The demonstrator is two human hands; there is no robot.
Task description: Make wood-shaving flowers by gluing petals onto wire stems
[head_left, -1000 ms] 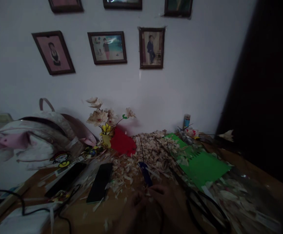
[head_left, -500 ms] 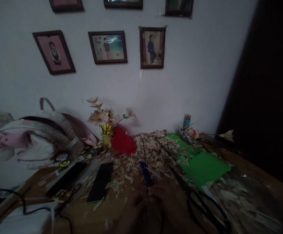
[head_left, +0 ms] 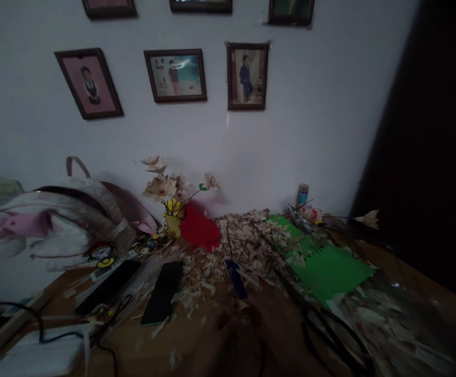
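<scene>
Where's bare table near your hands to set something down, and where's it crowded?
Bare wood shows left of your hands, below the black phone, and along the far right table edge. It's crowded behind your hands: shavings heap there and spill onto the green paper. Scissors lie to the right.
</scene>
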